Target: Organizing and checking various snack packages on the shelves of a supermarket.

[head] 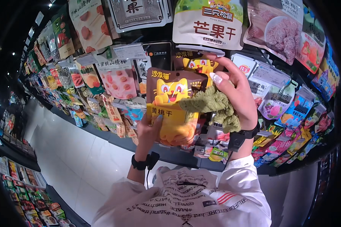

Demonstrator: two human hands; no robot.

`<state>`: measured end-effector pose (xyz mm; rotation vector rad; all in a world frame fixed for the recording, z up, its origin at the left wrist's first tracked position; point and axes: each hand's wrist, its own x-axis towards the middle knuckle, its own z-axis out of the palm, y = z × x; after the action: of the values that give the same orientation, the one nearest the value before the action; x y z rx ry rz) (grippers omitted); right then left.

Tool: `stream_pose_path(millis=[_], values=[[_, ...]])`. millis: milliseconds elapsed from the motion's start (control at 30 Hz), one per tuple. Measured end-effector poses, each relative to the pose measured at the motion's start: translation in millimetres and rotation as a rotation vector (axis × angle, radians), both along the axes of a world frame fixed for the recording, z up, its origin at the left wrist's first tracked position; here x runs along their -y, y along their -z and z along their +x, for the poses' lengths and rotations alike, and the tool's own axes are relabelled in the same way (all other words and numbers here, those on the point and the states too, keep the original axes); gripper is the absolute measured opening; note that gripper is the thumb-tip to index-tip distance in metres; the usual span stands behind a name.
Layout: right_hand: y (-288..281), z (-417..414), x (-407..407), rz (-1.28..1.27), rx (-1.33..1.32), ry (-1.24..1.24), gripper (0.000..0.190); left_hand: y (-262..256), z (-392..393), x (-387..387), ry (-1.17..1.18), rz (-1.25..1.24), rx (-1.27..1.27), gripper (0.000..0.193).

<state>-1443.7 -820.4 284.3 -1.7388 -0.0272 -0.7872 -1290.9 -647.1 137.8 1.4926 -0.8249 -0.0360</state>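
Note:
A yellow and brown snack pouch with a cartoon cat (173, 124) is held upright by its lower left side in my left hand (150, 127), the thumb over its front. My right hand (240, 88) is curled around a crumpled olive-green cloth (213, 103), part of which lies in front of the pouch's right edge. The right fingertips reach the clear price-tag holder (200, 50) of a hanging hook. Behind the held pouch hangs another brown cat pouch (197, 63), partly hidden by the cloth and my right hand.
Snack pouches hang in rows on hooks all around, among them a large green and white pouch (209, 25) above and a pink and white pouch (118, 76) at the left. Price-tag holders (270, 73) jut out at the right. A dark shelf edge (119, 144) runs below, over the tiled floor (74, 159).

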Motion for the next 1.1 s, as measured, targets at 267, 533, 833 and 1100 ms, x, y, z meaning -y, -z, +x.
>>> stream_pose_path(millis=[267,533,833,1100], values=[[-6.4,4.8,6.1,-0.068,0.009,0.046,0.049,-20.0,0.9,35.7,-0.019,0.058,0.049,0.019],[-9.5,7.7,1.4,-0.079,0.012,0.05,0.049,-27.6,6.8,57.7,-0.106,-0.053,0.332,0.014],[-8.7,8.6,3.8,-0.085,0.012,0.076,0.048,-22.4,5.1,67.8,-0.028,-0.046,0.281,0.019],[6.8,15.1,3.3,-0.04,-0.006,0.084,0.051,-16.0,18.9,94.2,0.045,-0.014,0.146,0.031]])
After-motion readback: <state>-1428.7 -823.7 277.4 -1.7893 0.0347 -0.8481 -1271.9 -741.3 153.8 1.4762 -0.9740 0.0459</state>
